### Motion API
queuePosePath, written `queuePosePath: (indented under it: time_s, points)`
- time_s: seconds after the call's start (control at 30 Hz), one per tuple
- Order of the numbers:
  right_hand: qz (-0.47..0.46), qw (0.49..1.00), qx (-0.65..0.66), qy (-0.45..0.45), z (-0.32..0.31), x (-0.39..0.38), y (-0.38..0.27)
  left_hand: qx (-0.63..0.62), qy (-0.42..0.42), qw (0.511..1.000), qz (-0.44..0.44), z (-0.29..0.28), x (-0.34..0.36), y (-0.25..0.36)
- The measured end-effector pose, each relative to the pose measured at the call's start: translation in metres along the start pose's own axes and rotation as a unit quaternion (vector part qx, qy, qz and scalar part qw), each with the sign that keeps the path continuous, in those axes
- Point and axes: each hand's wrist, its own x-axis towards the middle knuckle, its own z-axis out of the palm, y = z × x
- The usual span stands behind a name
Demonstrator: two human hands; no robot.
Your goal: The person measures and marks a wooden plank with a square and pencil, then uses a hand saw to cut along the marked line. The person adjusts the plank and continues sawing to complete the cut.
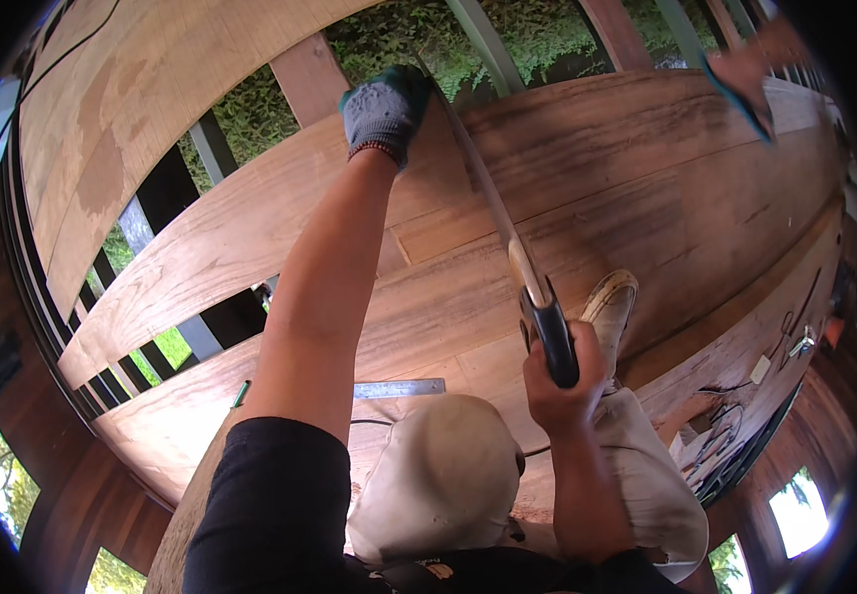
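Note:
My bare right hand (559,381) is closed around the black handle of a handsaw (500,213). Its long blade slants up and left across the boards to the far edge. My left hand (385,107), in a grey and teal work glove, is closed over the far edge of a wooden plank (250,213), just left of the blade's tip. Its fingertips are partly hidden. The blade lies against the wood near a darker stretch of board (587,129). Whether its teeth are in a cut, I cannot tell.
A metal ruler (399,388) and a green pen (241,394) lie near my knees. Beams (309,79) cross open gaps above foliage. Another person's sandalled foot (750,94) stands at far right. Cables (730,426) and small items lie at right.

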Motion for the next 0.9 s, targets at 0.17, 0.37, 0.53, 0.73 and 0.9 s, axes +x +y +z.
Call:
queuePosePath:
  time_s: [0.17,0.37,0.53,0.73,0.9]
  points:
    - [0.044,0.998,0.047,-0.007,0.025,0.035,-0.002,-0.014,-0.003,1.0,0.005,0.008,0.0,0.003]
    - [0.023,0.999,0.023,0.003,0.01,0.0,0.005,0.004,0.003,1.0,0.003,0.001,0.0,-0.003]
    - [-0.026,0.999,0.034,0.009,0.033,0.039,0.012,-0.023,-0.02,0.999,0.008,0.003,-0.002,0.005]
    - [0.046,0.998,0.038,-0.01,0.009,-0.004,0.004,-0.026,-0.003,1.0,0.003,0.001,-0.001,-0.004]
    - [0.028,0.999,0.02,-0.003,0.029,0.033,0.006,-0.039,0.004,0.999,0.017,0.008,0.003,-0.002]
